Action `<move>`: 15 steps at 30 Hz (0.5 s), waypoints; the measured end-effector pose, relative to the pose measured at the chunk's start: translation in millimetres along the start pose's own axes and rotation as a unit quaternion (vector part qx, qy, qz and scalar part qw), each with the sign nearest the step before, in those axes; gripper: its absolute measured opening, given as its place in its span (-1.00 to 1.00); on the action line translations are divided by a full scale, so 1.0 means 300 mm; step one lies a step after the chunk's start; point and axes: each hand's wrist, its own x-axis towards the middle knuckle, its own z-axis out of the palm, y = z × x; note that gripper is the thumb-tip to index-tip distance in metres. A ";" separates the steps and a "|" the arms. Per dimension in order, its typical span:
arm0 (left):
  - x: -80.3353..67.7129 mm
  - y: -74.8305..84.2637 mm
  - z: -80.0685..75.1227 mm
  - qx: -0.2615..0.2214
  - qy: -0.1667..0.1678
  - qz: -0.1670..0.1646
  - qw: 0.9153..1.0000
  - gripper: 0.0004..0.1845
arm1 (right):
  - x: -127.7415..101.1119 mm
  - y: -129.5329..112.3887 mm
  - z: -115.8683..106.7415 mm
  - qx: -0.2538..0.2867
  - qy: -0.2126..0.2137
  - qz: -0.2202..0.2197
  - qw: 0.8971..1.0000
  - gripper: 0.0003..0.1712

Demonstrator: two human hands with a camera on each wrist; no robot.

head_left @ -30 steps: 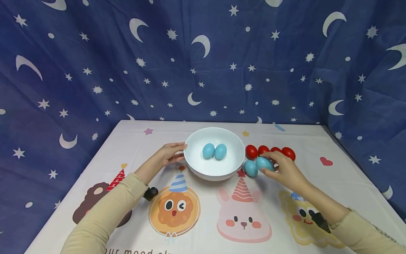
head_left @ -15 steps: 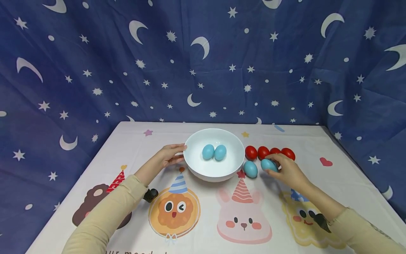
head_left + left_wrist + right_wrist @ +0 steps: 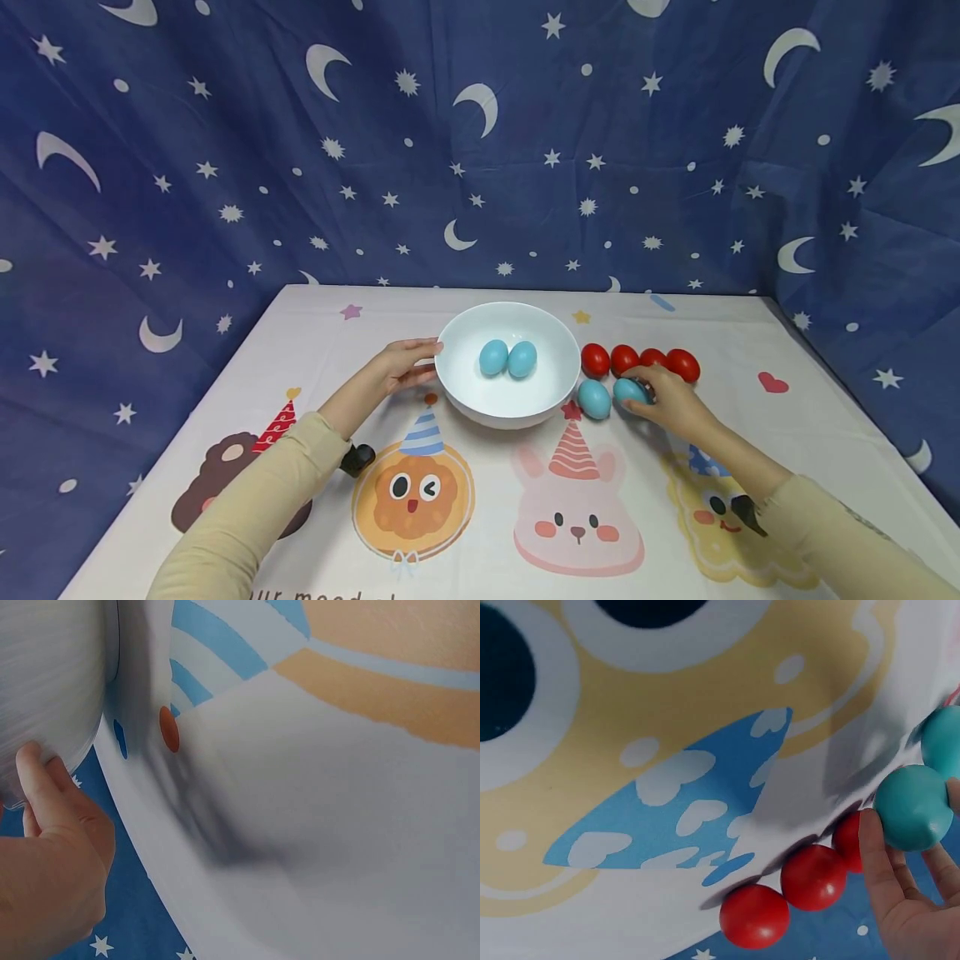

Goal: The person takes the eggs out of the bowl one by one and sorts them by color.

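We are touching a round white bowl (image 3: 504, 402) with our left hand (image 3: 403, 365), fingers extended; our right hand (image 3: 673, 402) is pinching a smooth light-blue egg (image 3: 628, 392) right of the bowl, near shiny red eggs (image 3: 625, 359).

This looks like a staged, nursery-style corner, though what room it stands in cannot be told. A blue cloth (image 3: 525, 167) of white moons and stars hangs behind and along 2 sides of a white tabletop (image 3: 360, 342), which is printed with 4 cartoon characters (image 3: 577, 517) in party hats.
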 end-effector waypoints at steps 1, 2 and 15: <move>-0.001 0.000 -0.001 0.001 -0.001 0.001 1.000 -0.45 | 0.003 0.000 0.003 0.000 -0.004 0.002 1.000 -0.52; -0.002 0.001 -0.001 0.001 -0.002 0.001 1.000 -0.44 | 0.005 0.000 0.006 0.001 -0.007 0.003 1.000 -0.52; -0.002 0.003 -0.002 -0.018 -0.004 -0.007 1.000 -0.43 | 0.024 -0.004 0.029 -0.004 -0.033 0.027 0.999 -0.51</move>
